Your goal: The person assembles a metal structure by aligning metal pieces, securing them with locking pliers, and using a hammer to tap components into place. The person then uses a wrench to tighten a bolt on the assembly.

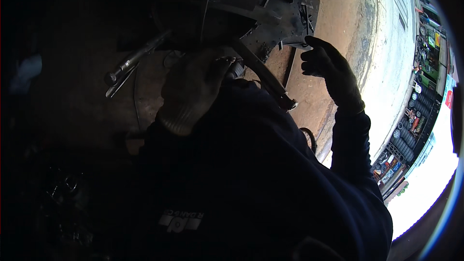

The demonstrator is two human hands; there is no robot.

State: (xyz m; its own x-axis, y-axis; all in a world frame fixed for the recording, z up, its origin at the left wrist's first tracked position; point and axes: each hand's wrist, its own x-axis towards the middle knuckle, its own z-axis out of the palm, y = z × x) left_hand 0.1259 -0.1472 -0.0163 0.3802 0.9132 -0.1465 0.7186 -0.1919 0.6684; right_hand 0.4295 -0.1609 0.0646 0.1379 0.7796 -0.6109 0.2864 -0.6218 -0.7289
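Above my lap, my left hand (pixel 191 89) in a knit-cuffed work glove is closed in deep shadow. Against its fingers sits a dark grey, ridged cylindrical part (pixel 235 70), its kind not clear. My right hand (pixel 329 65), also gloved, is raised at the right of a dark metal assembly (pixel 270 21). Its index finger stretches toward the assembly's lower edge while the other fingers curl loosely; nothing shows in it. Between my hands a flat metal bar (pixel 263 73) slants down to a bolted end. I cannot tell whether the fingertip touches the assembly.
Left of my left hand, a metal rod with a round end (pixel 135 60) juts out. Brown ground (pixel 333 5) lies under the assembly, with bright pavement (pixel 386 63) beyond. Racks of tyres (pixel 403 137) stand at the far right. The left side is mostly too dark to read.
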